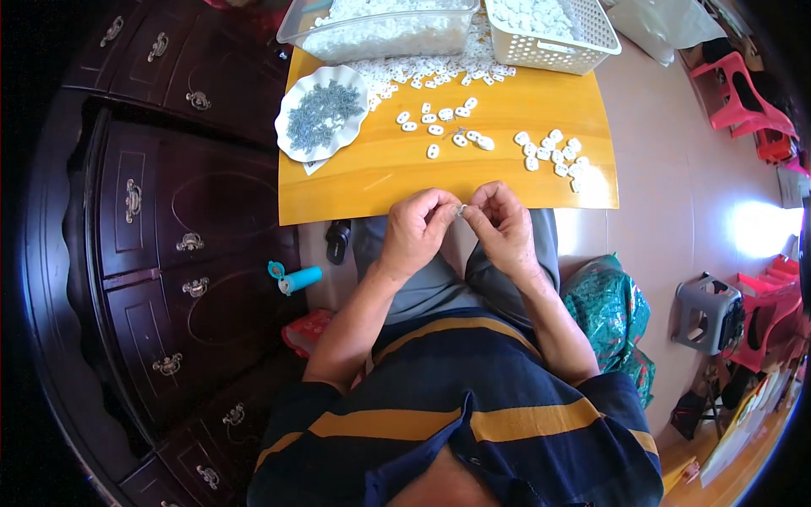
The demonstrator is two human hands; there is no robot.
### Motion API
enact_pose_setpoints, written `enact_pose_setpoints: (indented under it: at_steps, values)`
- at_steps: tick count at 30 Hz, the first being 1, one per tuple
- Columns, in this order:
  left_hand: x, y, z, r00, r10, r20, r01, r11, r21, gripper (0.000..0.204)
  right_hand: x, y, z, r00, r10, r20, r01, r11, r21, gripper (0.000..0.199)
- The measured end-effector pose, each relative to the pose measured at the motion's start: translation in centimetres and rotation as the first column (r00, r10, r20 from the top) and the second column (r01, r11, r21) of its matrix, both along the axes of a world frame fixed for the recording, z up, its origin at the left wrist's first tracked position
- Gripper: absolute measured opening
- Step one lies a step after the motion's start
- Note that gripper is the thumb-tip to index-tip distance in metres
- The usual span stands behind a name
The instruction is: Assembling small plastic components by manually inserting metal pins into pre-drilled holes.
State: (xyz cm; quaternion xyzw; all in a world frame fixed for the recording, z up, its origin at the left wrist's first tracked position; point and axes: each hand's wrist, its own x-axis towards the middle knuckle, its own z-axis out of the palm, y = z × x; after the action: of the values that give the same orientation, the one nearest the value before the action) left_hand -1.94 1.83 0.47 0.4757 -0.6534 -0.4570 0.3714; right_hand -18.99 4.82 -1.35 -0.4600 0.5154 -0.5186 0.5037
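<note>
Presently, hands: the left hand (416, 232) and the right hand (507, 237) meet above grey cloth trousers (422, 291), fingertips of both pinching one small pale piece (460, 210).
Pinched piece: at the surface's front edge, too covered to tell its form.
Possible slip: so narrow a pinch could let it drop into the lap.
Possible spill: a swinging right forearm could sweep the right-hand cluster of white two-holed plastic pieces (545, 154) off the corner.
Yellow-brown glossy wooden surface (363, 198): a looser group of such pieces (435, 130) mid-way; left, a scalloped white plate (296, 151) of thin grey bits (323, 111).
Far edge: a clear plastic bin (297, 40) and a cream perforated basket (553, 55), both filled with white pieces.
Room: dark carved-wood cabinets (152, 203) left; right, a shiny green bag (601, 296), grey plastic stool (705, 308) and pink plastic chair (731, 97) on pale tiles (650, 160).
</note>
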Motion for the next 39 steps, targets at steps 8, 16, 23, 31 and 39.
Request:
enact_pose_setpoints:
  at_steps: [8,16,23,31,39]
  values:
    - [-1.2,-3.5,1.8,1.000,0.023,0.019,-0.021,0.995,-0.096,0.017,-2.7,-0.6,0.2,0.988,-0.104,0.116,0.101,0.994,0.035,0.012]
    - [-4.7,-7.8,1.3,0.861,0.037,0.507,0.223,0.868,-0.443,0.025,-3.8,-0.6,0.2,0.981,-0.155,0.113,0.155,0.988,0.014,0.011]
    - [-5.8,-9.0,0.5,0.780,0.045,0.624,0.267,0.878,-0.397,0.025,-4.3,-0.7,0.0,0.978,-0.163,0.126,0.161,0.987,0.027,0.011]
    - [-5.4,-8.8,0.2,0.862,0.059,0.504,0.221,0.850,-0.479,0.012,-4.0,-0.8,-0.2,0.981,-0.169,0.095,0.166,0.986,0.031,0.012]
    - [-3.4,-5.5,1.7,0.992,-0.126,0.022,0.127,0.992,-0.024,0.012,-3.6,-0.6,-0.2,0.991,-0.125,0.043,0.124,0.992,0.036,0.012]
